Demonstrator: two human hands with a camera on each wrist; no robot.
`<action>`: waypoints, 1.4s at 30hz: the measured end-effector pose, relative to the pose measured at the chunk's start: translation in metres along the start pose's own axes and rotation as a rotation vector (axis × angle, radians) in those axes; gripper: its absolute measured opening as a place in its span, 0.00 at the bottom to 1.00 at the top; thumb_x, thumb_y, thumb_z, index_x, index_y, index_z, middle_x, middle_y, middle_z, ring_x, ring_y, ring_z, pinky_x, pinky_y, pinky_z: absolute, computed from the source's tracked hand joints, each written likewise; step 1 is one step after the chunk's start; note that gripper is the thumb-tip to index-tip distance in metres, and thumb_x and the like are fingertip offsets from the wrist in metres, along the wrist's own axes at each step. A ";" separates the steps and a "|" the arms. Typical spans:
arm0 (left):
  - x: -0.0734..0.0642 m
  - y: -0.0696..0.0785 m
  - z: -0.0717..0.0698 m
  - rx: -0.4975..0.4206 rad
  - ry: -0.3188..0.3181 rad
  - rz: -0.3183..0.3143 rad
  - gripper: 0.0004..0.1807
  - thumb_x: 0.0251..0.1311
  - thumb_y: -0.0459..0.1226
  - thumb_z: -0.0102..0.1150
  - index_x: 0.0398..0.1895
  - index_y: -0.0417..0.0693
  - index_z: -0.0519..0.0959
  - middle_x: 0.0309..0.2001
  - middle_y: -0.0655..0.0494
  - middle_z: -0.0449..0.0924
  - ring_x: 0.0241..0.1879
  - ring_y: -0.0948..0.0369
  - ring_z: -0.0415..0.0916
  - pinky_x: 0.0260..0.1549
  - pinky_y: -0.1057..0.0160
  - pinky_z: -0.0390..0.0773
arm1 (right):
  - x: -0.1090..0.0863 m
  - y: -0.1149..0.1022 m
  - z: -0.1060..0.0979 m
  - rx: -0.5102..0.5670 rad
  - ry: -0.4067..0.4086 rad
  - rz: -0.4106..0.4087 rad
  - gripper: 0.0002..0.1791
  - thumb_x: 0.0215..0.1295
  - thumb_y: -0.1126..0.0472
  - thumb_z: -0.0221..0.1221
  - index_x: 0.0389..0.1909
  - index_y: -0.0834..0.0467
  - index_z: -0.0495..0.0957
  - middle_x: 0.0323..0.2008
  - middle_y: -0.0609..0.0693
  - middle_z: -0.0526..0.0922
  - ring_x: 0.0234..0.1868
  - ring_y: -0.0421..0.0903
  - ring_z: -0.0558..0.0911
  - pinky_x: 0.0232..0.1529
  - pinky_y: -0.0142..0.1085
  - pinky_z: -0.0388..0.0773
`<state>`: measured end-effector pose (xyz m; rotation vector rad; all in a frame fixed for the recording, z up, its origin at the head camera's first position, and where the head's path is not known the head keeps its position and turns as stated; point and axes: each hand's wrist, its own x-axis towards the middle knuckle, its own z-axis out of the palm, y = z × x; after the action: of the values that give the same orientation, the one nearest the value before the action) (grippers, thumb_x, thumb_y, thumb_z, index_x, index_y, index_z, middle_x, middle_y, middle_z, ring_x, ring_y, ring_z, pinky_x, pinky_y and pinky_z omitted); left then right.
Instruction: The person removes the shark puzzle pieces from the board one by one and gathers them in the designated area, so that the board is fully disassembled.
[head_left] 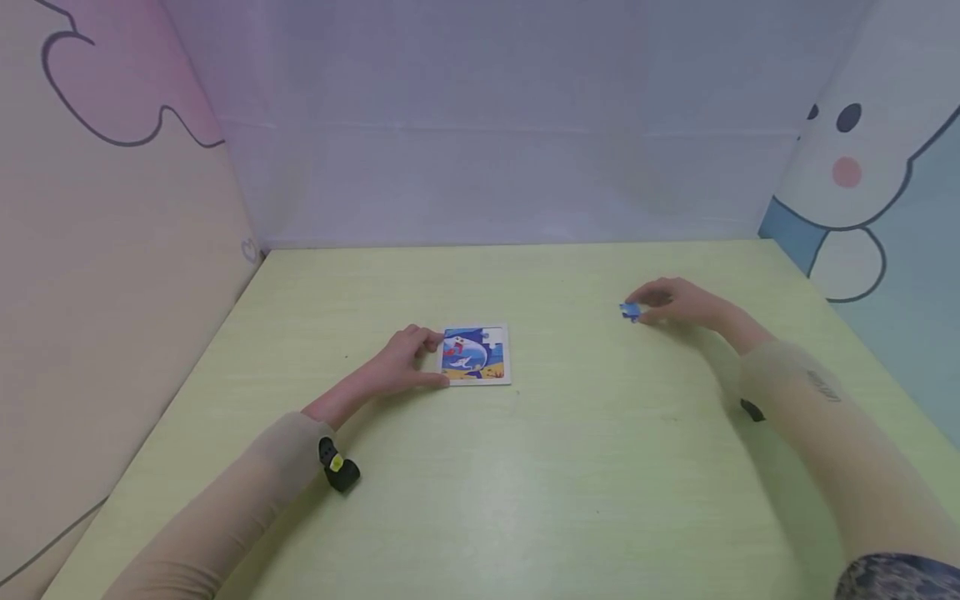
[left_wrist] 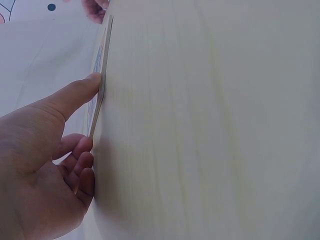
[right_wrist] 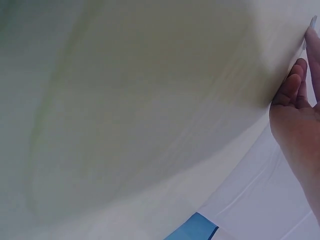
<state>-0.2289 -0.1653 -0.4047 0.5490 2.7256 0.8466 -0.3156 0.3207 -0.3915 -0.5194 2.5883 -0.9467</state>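
Note:
A small square jigsaw puzzle (head_left: 474,357) with a white frame lies on the table; its picture shows a white whale-like animal in blue water over yellow sand. A white gap shows at its upper right. My left hand (head_left: 408,362) holds the puzzle by its left side, thumb at the near corner and fingers at the far one. In the left wrist view the thumb (left_wrist: 82,95) presses the frame's edge. Off to the right, my right hand (head_left: 678,302) pinches a blue puzzle piece (head_left: 632,311) between thumb and fingertips, low over the table.
The pale yellow-green table (head_left: 525,483) ends at a whitish curtain (head_left: 480,167) at the back. Printed panels stand at both sides, the right one (head_left: 862,192) with a cartoon face. A dark patterned thing (head_left: 896,577) shows at the lower right edge.

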 end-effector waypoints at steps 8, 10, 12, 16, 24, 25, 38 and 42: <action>0.000 0.000 -0.001 0.000 0.004 -0.001 0.42 0.52 0.47 0.73 0.68 0.41 0.68 0.53 0.49 0.72 0.53 0.53 0.65 0.56 0.53 0.68 | -0.004 0.000 0.000 0.034 -0.006 0.003 0.26 0.65 0.57 0.64 0.62 0.61 0.75 0.62 0.65 0.76 0.69 0.67 0.68 0.69 0.59 0.62; 0.000 0.000 -0.001 0.002 0.003 0.003 0.42 0.52 0.47 0.73 0.68 0.41 0.68 0.53 0.49 0.72 0.53 0.53 0.65 0.56 0.53 0.68 | -0.004 0.000 0.001 0.041 -0.007 -0.001 0.25 0.65 0.58 0.64 0.61 0.62 0.75 0.62 0.65 0.76 0.69 0.67 0.68 0.69 0.59 0.62; -0.001 0.000 -0.001 0.001 0.003 0.005 0.42 0.52 0.47 0.73 0.68 0.41 0.68 0.53 0.48 0.72 0.53 0.53 0.66 0.56 0.53 0.68 | -0.004 0.000 0.001 0.044 -0.009 -0.007 0.25 0.65 0.58 0.64 0.61 0.62 0.75 0.62 0.65 0.77 0.69 0.67 0.68 0.69 0.59 0.62; -0.002 0.001 -0.002 -0.005 0.005 0.004 0.41 0.53 0.46 0.73 0.68 0.40 0.68 0.53 0.48 0.71 0.53 0.53 0.66 0.57 0.52 0.68 | -0.003 0.000 0.001 0.037 -0.009 -0.011 0.25 0.65 0.58 0.64 0.61 0.62 0.75 0.62 0.65 0.76 0.68 0.67 0.68 0.69 0.60 0.62; -0.001 -0.002 -0.001 -0.014 0.001 0.009 0.42 0.52 0.46 0.73 0.68 0.40 0.68 0.52 0.49 0.72 0.53 0.53 0.66 0.56 0.54 0.68 | -0.005 -0.010 0.002 -0.084 -0.007 -0.011 0.25 0.64 0.61 0.65 0.61 0.62 0.75 0.62 0.66 0.74 0.63 0.65 0.71 0.64 0.61 0.66; -0.001 -0.002 -0.001 -0.017 0.002 0.009 0.42 0.52 0.46 0.74 0.68 0.40 0.68 0.52 0.49 0.72 0.53 0.53 0.66 0.56 0.54 0.68 | -0.006 -0.012 0.002 -0.101 -0.014 -0.010 0.27 0.63 0.61 0.65 0.62 0.62 0.74 0.62 0.66 0.73 0.63 0.65 0.71 0.64 0.61 0.66; 0.000 -0.003 0.001 -0.032 -0.005 0.000 0.42 0.52 0.47 0.73 0.68 0.42 0.67 0.52 0.50 0.71 0.53 0.54 0.65 0.56 0.54 0.67 | -0.001 -0.046 0.023 -0.179 0.006 -0.073 0.44 0.61 0.52 0.67 0.74 0.62 0.59 0.73 0.67 0.59 0.73 0.68 0.58 0.70 0.63 0.54; 0.001 -0.004 0.001 -0.035 -0.007 0.000 0.42 0.52 0.47 0.73 0.69 0.42 0.67 0.53 0.50 0.71 0.54 0.54 0.65 0.58 0.53 0.67 | 0.012 -0.064 0.039 -0.180 0.015 -0.135 0.44 0.62 0.52 0.66 0.74 0.64 0.57 0.73 0.65 0.61 0.73 0.66 0.59 0.71 0.61 0.56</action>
<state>-0.2308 -0.1674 -0.4081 0.5431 2.6997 0.8885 -0.2953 0.2492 -0.3790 -0.7459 2.6953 -0.7637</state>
